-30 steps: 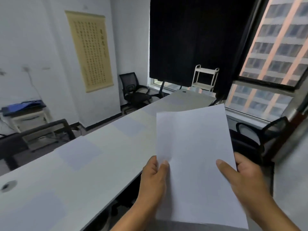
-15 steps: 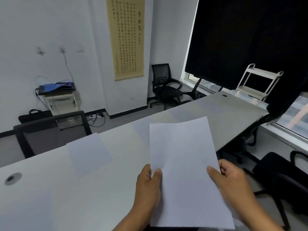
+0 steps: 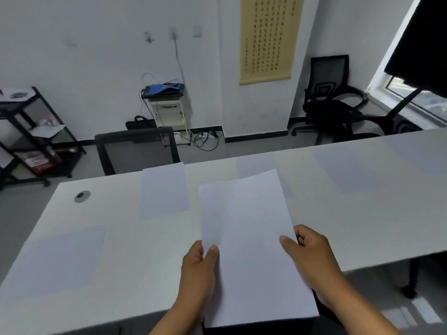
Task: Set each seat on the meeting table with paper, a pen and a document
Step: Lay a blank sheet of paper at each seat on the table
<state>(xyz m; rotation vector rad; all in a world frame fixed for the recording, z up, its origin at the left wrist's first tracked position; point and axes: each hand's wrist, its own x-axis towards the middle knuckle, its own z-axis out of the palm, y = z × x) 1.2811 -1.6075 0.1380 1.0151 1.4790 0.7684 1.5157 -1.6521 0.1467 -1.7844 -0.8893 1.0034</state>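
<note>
I hold a stack of white paper [image 3: 251, 238] upright over the near edge of the long white meeting table [image 3: 338, 226]. My left hand [image 3: 199, 269] pinches its left edge, thumb on top. My right hand [image 3: 312, 259] grips the right edge, thumb on the front. Sheets lie flat on the table: one at the far side [image 3: 164, 192] before a chair, one at the near left [image 3: 55, 259], and fainter ones to the right [image 3: 348, 170]. No pen is in view.
A black mesh chair [image 3: 135, 151] stands at the table's far side. Two more black chairs [image 3: 331, 102] sit by the window at the right. A black shelf cart [image 3: 29, 134] is at the left, a small white cabinet [image 3: 169, 112] by the wall. A cable grommet [image 3: 82, 196] sits in the tabletop.
The view has swung left from the window end to face across the table. Both hands keep the same hold on the paper, now lower over the table's near edge.
</note>
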